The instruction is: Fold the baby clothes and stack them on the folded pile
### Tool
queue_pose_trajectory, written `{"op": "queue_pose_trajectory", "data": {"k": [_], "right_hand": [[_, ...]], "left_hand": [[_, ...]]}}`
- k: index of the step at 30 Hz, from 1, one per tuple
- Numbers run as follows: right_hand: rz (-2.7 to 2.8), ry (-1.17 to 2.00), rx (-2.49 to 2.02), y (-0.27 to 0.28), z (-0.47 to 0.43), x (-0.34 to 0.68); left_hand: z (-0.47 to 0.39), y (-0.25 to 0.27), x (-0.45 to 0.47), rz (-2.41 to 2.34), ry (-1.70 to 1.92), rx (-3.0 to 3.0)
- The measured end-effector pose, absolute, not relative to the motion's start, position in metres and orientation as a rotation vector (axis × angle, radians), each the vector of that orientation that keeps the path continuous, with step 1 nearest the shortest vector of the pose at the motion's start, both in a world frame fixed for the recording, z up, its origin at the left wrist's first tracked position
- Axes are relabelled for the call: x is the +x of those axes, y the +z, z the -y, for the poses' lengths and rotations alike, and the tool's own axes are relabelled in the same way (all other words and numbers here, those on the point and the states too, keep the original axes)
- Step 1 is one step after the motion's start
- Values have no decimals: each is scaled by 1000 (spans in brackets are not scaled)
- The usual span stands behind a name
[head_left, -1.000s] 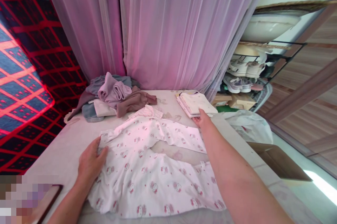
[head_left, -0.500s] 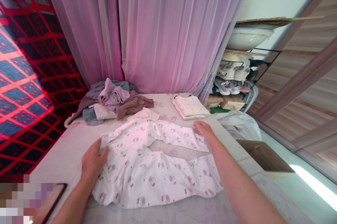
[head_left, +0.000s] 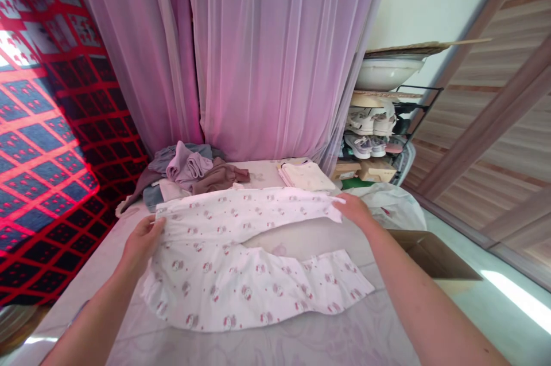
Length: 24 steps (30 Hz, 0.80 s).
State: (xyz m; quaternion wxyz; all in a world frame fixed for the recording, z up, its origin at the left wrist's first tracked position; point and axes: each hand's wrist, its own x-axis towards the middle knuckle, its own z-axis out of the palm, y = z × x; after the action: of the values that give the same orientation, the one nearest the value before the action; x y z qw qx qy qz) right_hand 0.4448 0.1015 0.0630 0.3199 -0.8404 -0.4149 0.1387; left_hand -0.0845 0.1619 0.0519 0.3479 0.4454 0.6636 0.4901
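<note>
White pants (head_left: 245, 291) with a small pink-and-grey cartoon print lie spread sideways on the light patterned bed surface (head_left: 293, 346). Their waist is at the left and both legs point right. My left hand (head_left: 144, 240) pinches the upper corner of the waistband. Between the fingers of my right hand (head_left: 353, 209) is the hem of the far leg. That far leg is drawn straight and looks slightly raised along its top edge, while the near leg rests flat.
A heap of mauve, brown and denim clothes (head_left: 189, 168) lies at the back left. Behind the pants sits a folded white stack (head_left: 305, 175). Purple curtains (head_left: 275, 56) hang at the back. To the right are a shoe rack (head_left: 370, 125), plastic bag (head_left: 394, 205) and open cardboard box (head_left: 434, 254).
Both hands have taken hold of the far leg's ends, lifting and pulling its edge straight. The right hand has moved slightly right. The pinkish cloth behind the pants is now mostly covered.
</note>
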Motion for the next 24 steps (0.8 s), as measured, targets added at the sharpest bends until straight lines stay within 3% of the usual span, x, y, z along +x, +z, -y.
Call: {"op": "queue_pose_trajectory", "data": {"k": [7,15,24], "right_hand": [[787,280,-2162,33,-116,427],[1224,173,-2349,-15,-13,409],[1540,79,-2637,6,53,375]], "left_hand": [[-189,30,-79,-1985,1145,1143],[-143,4,-106,-2020,849,1469],[-89,8,-106,-2080,717,1337]]}}
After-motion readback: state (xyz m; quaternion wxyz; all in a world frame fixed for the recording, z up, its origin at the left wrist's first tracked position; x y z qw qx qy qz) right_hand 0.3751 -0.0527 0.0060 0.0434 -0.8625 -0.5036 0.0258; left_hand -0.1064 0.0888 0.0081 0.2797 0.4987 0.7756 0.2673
